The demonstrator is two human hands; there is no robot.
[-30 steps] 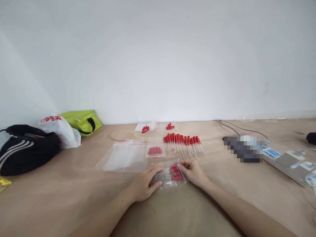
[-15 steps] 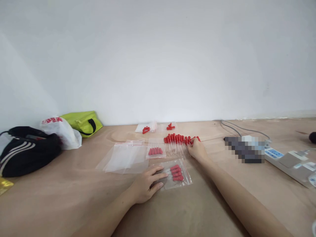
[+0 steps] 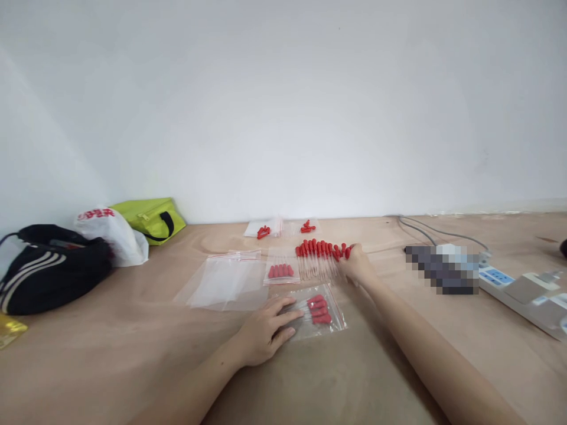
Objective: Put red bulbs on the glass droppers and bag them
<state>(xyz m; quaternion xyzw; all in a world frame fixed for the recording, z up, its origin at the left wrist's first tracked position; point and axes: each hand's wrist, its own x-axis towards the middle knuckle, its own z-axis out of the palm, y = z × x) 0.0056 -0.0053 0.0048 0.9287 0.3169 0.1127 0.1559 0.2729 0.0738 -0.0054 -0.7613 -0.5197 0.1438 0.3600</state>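
Right hand (image 3: 358, 267), moved from the clear bag (image 3: 336, 314) to the right end of the loose droppers (image 3: 315, 250); its grip hidden, cannot be told; left hand (image 3: 263, 332), unmoved, resting unclenched on the bag; bagged droppers (image 3: 319, 306), on the table (image 3: 328, 383), long axis crosswise, red bulbs rightward; loose droppers beyond, bulbs toward the wall (image 3: 283, 118), stems nearer.

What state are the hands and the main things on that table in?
Left hand: spread, resting on the near bag
Right hand: at the loose droppers; grip unclear
Near bag: flat, red-bulbed droppers inside; seal unclear
Loose droppers: lying side by side
Middle bag: flat, bagged droppers inside
Stacked bags: flat, overlapping
Power strip: adapters plugged in
Lime bag: resting by the wall
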